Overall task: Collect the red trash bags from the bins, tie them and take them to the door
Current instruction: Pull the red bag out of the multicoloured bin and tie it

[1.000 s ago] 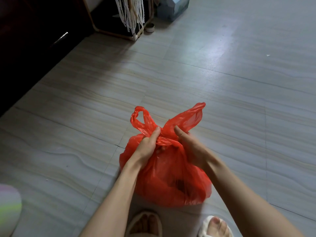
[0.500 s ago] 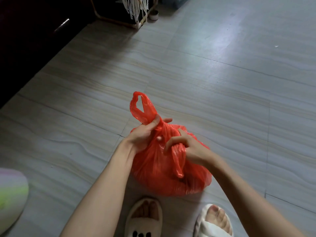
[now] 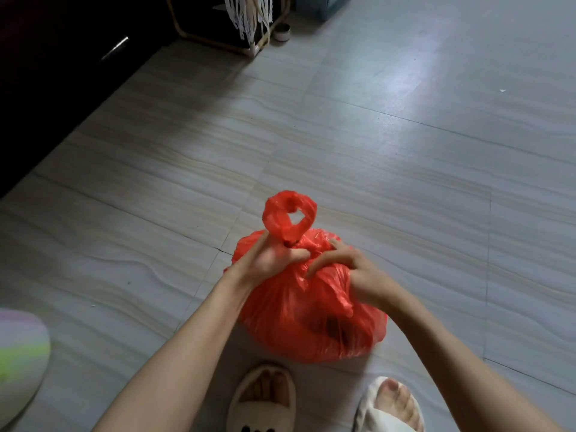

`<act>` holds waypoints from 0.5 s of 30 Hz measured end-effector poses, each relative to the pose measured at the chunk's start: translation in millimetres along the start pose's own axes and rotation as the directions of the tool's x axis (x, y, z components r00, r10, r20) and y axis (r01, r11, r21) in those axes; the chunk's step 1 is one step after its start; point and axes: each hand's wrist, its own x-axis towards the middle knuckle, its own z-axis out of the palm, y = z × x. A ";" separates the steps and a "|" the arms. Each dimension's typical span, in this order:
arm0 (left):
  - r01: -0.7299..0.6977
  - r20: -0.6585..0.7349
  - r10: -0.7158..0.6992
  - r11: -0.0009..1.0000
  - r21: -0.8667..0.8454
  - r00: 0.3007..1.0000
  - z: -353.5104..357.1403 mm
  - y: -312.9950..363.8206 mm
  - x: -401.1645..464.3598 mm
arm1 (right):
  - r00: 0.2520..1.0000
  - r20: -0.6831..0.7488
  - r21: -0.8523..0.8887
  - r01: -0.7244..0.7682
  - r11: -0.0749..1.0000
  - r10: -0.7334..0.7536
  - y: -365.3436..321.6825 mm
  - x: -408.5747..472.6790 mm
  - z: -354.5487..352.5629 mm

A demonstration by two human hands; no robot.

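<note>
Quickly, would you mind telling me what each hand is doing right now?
Left hand: fingers curled, gripping the red trash bag at the base of its handle loop.
Right hand: fingers curled into the bag's gathered top, gripping it.

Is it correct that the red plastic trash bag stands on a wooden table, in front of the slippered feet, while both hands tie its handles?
Not quite. The head view shows the red plastic trash bag standing on the pale tiled floor, not on a wooden table. The rest holds: it is in front of the slippered feet, and the left hand and right hand work at its handles.
</note>
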 end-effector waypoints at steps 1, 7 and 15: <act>-0.057 -0.027 0.060 0.994 0.095 0.998 -0.2 1.6 -0.2 | 0.999 -0.036 0.139 -0.004 0.990 0.009 0.4 1.0 0.7; -0.189 -0.267 0.259 0.946 0.262 0.928 12.3 -2.6 3.1 | 0.918 -0.236 0.477 -0.177 0.861 0.319 14.9 14.5 5.2; -0.109 -0.280 0.063 0.982 -0.152 0.958 15.4 -2.8 -4.6 | 0.947 -0.088 0.426 -0.244 0.871 0.308 16.1 22.9 8.1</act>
